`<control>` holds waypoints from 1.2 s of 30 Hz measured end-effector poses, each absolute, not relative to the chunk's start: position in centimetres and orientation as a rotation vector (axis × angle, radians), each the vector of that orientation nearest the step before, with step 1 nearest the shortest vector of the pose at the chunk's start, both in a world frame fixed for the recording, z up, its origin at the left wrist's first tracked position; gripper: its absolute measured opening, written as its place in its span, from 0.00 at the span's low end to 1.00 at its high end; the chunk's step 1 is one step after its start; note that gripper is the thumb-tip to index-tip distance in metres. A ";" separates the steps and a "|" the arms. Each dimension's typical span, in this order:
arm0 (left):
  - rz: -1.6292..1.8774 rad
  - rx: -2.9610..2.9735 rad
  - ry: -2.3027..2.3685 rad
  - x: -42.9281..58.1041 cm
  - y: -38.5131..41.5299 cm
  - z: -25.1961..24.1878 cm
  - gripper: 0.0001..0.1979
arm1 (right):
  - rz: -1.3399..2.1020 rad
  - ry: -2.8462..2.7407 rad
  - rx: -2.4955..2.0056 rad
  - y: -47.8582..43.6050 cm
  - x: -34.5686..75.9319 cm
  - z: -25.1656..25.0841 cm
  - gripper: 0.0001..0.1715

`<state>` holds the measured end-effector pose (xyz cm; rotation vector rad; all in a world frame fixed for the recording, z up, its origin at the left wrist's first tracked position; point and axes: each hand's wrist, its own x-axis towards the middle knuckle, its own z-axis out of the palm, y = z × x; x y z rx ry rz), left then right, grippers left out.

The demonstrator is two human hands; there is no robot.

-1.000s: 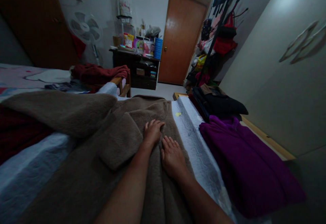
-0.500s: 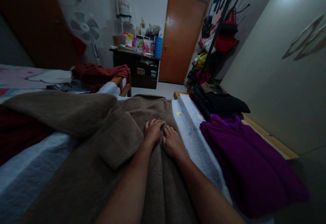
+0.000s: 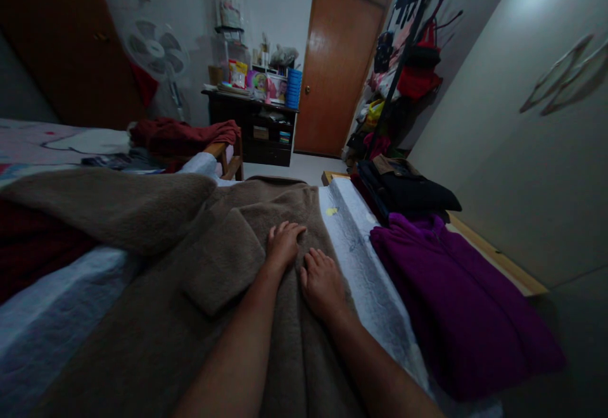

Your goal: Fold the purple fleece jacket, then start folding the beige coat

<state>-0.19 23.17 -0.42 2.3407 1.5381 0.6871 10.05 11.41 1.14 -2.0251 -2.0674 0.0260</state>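
A brown fleecy coat (image 3: 156,316) lies spread over the bed, one sleeve (image 3: 225,263) folded in across its front and the other stretched out to the left. My left hand (image 3: 284,244) rests on the coat just right of the folded sleeve's cuff, fingers spread out flat. Slightly nearer and to the right, my right hand (image 3: 323,284) lies palm down on the coat's right side, its fingers stretched forward. Neither hand grips the fabric. The two hands are a small gap apart.
Right of the coat lies a folded purple garment (image 3: 456,304), with a stack of dark clothes (image 3: 408,187) behind it. Dark red cloth (image 3: 38,247) lies under the left sleeve. Farther back are a reddish garment (image 3: 185,136), a fan (image 3: 159,50), a dark cabinet (image 3: 228,114) and a door (image 3: 342,63).
My right hand has drawn back a little toward me along the coat, widening the gap to my left hand. The left hand stays nearly in place.
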 end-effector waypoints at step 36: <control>0.668 2.330 1.546 -0.1 22.9 -0.2 0.25 | 0.315 -2.187 -2.017 12.6 12.1 1.5 0.34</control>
